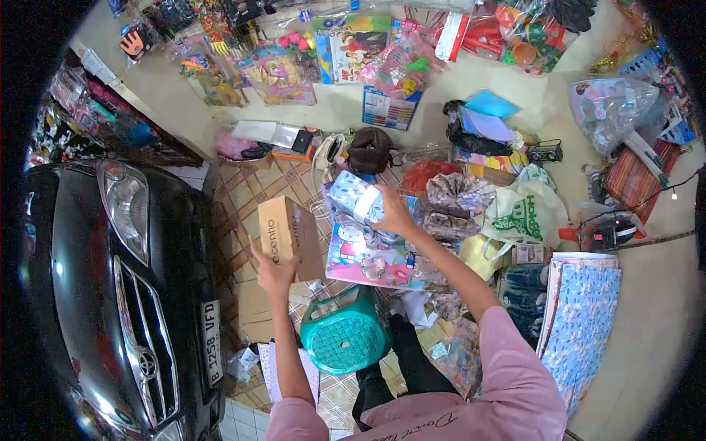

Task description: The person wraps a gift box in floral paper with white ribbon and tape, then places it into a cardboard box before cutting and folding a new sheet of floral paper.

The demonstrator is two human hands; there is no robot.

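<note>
My left hand (275, 273) grips a brown cardboard box (303, 239) with lettering on its side, thumb and fingers on its lower edge. In my right hand (395, 213) is a package in blue floral wrapping paper (353, 195) with a white band; fingers curl round its right side. Beneath that package lies a pink and blue table top with cartoon pictures (368, 257). The two held things are side by side, with a narrow gap between them. A green plastic stool (346, 334) stands between the table and my legs.
A black car (110, 294) takes up the left side. Rolls of blue floral paper (585, 316) stand at right, near a white and green bag (526, 209). A brown bag (370, 151) sits behind the table. Packaged toys (353, 48) hang along the wall.
</note>
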